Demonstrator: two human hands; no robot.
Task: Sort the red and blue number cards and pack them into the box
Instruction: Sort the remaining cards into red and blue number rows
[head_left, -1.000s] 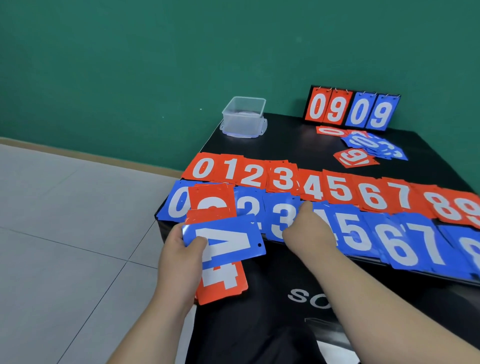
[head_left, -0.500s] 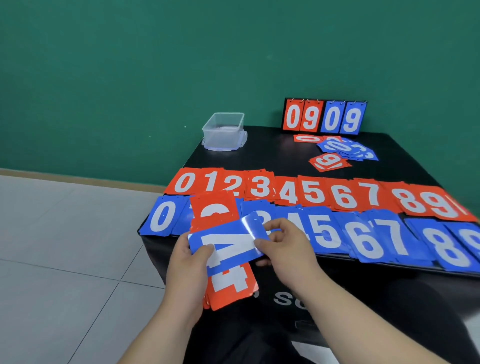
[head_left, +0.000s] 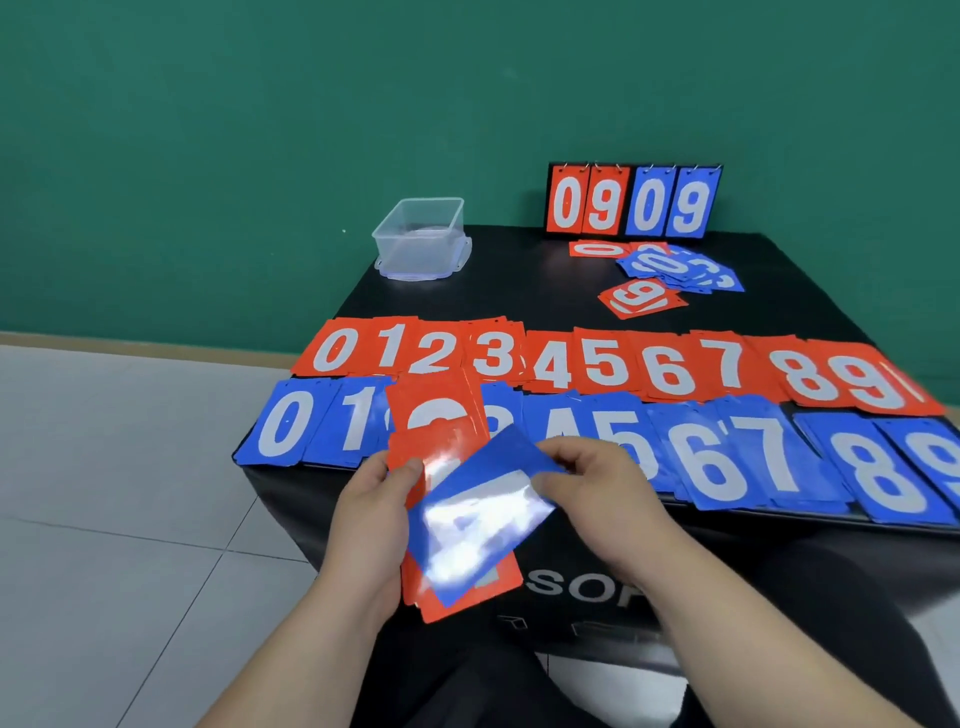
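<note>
Just in front of the blue row (head_left: 769, 457), my right fingers (head_left: 576, 457) pinch the blue 4 card (head_left: 478, 519) to split it from the red stack (head_left: 483, 592) my left fingers (head_left: 408, 473) grip; box (head_left: 421, 239) sits well behind.

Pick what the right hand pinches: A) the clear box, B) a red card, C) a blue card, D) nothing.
C: the right hand pinches the upper edge of a blue card, which lies tilted across the red stack that the left hand grips.
</note>
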